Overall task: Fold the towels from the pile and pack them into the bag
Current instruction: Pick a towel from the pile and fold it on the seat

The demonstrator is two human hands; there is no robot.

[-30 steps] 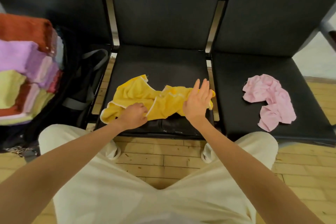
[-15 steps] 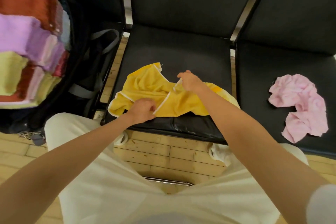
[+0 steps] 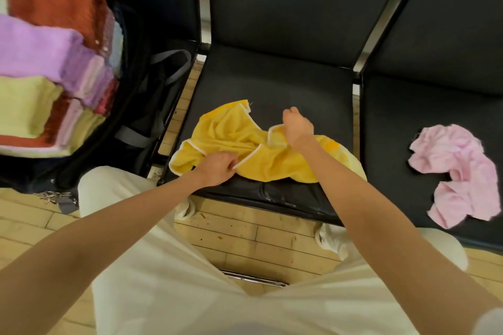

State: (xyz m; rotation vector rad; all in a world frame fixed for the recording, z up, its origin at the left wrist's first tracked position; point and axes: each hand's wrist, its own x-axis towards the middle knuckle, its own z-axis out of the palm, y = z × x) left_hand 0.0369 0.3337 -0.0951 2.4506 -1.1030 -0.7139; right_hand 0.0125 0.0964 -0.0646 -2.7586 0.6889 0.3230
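Both hands grip the yellow towel (image 3: 272, 160) on the middle seat (image 3: 285, 84): the left hand (image 3: 217, 168) pinches its near white hem, and the right hand (image 3: 296, 126), flat on the cloth a second ago, now seems to clutch a far corner. Spreading for the fold is starting. Left of that seat, the bag (image 3: 152, 106) holds folded towels (image 3: 46, 62); right of it lies a crumpled pink towel (image 3: 460, 171).

Lay rumpled on the middle seat: yellow towel (image 3: 217, 133), white-edged. Pink towel (image 3: 460, 171) crumpled rightward; folded towels (image 3: 46, 68) stacked in bag (image 3: 152, 106).
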